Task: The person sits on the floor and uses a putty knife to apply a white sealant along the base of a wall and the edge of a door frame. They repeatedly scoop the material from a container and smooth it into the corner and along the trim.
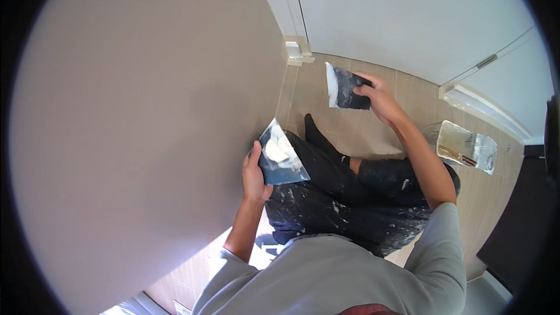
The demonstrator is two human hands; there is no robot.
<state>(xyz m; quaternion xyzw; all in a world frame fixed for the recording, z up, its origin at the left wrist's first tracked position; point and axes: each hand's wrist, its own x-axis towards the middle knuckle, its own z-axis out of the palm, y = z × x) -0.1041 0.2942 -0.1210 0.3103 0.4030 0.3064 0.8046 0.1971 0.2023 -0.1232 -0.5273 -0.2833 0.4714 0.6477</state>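
In my left hand (253,176) is a flat dark plate (287,173), gripped by its left edge and tilted beside the beige wall. A lump of white filler paste (276,147) sits on the plate's upper face. My right hand (382,100), further forward and to the right, grips a dark, flat putty spreader (353,94), with the thumb on top. White paste coats the spreader's left edge. The spreader is held apart from the plate, over the floor. At the wall corner, tape surrounds a small white patch (293,50) at floor level.
The beige wall (146,111) rises close on my left. White door panels (396,17) stand ahead. On the wooden floor (408,84), to the right of my knee, is a paste-smeared container (454,137) with a stick-like tool inside. A dark panel (513,216) stands at far right.
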